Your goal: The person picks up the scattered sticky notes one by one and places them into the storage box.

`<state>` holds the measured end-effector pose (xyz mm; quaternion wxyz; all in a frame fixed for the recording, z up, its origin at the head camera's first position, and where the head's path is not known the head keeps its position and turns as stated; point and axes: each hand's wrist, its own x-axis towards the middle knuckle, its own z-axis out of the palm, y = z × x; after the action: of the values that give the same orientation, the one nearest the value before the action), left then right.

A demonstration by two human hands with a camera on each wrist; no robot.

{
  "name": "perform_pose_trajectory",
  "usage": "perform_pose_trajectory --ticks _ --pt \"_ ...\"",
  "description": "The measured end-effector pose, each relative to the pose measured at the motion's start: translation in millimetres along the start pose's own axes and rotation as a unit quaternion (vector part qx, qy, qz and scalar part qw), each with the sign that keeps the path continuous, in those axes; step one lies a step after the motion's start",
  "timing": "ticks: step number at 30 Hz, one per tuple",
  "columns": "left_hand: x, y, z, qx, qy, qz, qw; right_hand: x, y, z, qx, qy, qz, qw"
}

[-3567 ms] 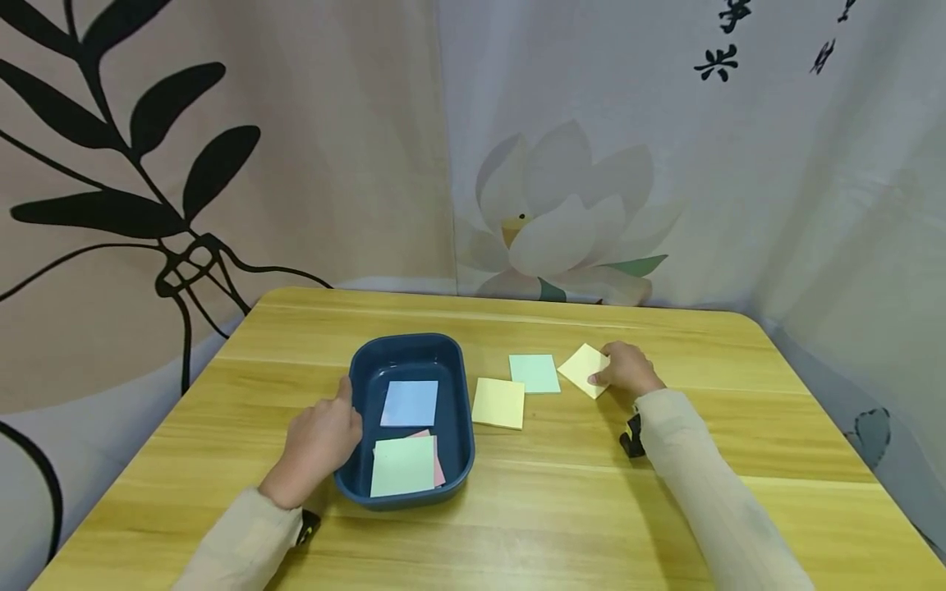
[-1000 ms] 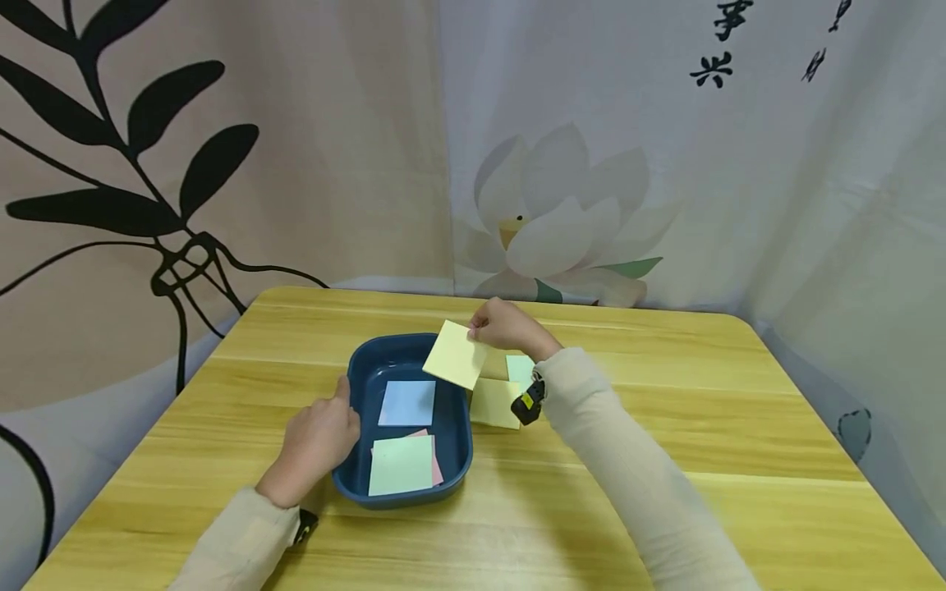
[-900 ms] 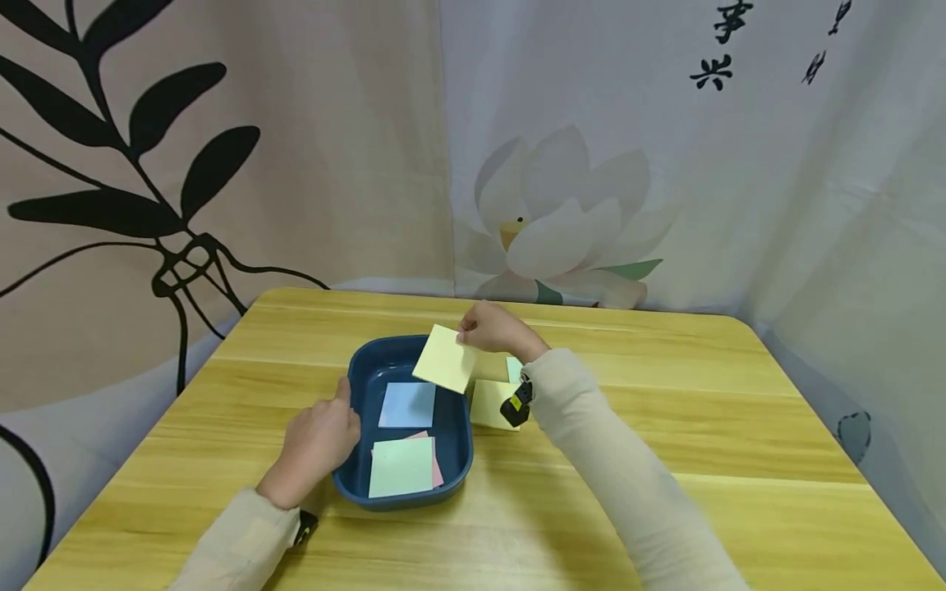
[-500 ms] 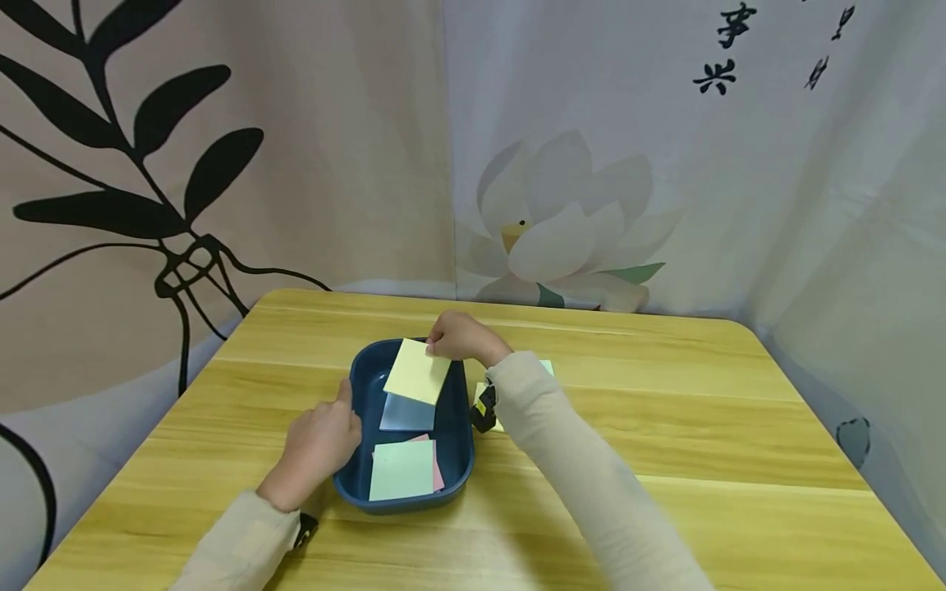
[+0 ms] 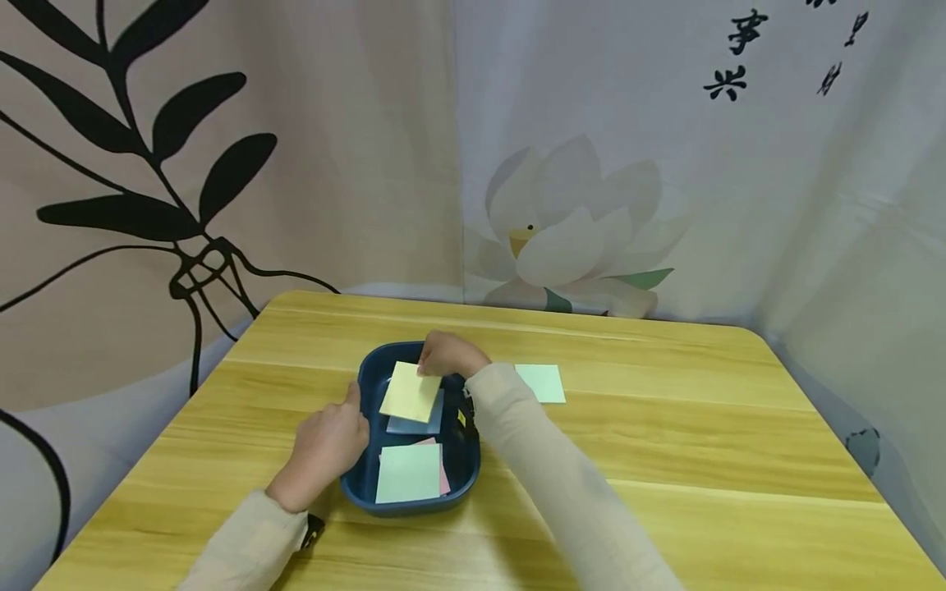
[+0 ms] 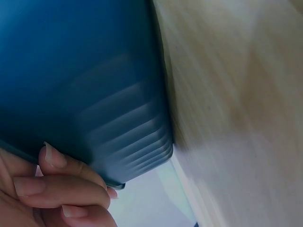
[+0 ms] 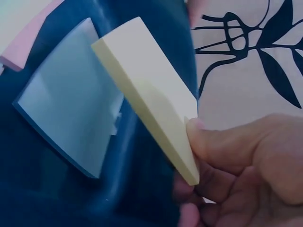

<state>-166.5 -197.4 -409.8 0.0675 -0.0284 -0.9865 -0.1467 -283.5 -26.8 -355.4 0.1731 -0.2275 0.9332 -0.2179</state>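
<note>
My right hand (image 5: 449, 355) pinches a pale yellow sticky note pad (image 5: 409, 392) by its edge, low inside a dark blue plastic bin (image 5: 466, 480). In the right wrist view the thumb lies on the pad's face, and the pad is tilted beside a light blue sticky note pad (image 7: 71, 99). That blue pad (image 5: 414, 424) is partly covered by the yellow one in the head view. Nearer the front of the bin, a light green pad (image 5: 409, 474) overlaps a pink pad (image 5: 445, 478). My left hand (image 5: 328, 443) grips the bin's left rim, several fingers curled below it (image 6: 66, 187).
A mint green pad (image 5: 541, 383) lies on the wooden table (image 5: 665, 427) right of the bin. The right sleeve (image 5: 547, 460) hides the area just beside the bin. A printed curtain (image 5: 369, 164) hangs behind the table's far edge.
My right hand has picked the yellow pad up from the table's right side, carried it left and lowered it into the bin over the blue pad. My left hand stays at the rim.
</note>
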Motion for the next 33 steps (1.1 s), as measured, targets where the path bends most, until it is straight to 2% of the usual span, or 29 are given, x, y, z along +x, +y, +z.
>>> perform_pose_trajectory --ticks 8,15,21,28,33 --pt "0.8 -0.9 1.9 0.006 0.010 0.008 0.9999 6 4 16.7 -0.024 -0.027 0.029 0.999" --pt "0.0 -0.9 1.9 0.012 0.005 0.000 0.9999 6 2 24.6 -0.012 -0.052 0.044 0.998" --pt "-0.1 0.0 1.7 0.014 0.002 -0.002 0.9999 6 1 27.3 -0.029 -0.045 0.053 0.997" --pt "1.1 0.0 1.5 0.014 0.006 0.004 0.9999 11 3 34.0 -0.076 -0.032 0.051 0.995" --pt "0.7 -0.4 1.5 0.014 0.004 0.004 0.9999 10 3 35.1 -0.064 -0.028 0.047 0.996"
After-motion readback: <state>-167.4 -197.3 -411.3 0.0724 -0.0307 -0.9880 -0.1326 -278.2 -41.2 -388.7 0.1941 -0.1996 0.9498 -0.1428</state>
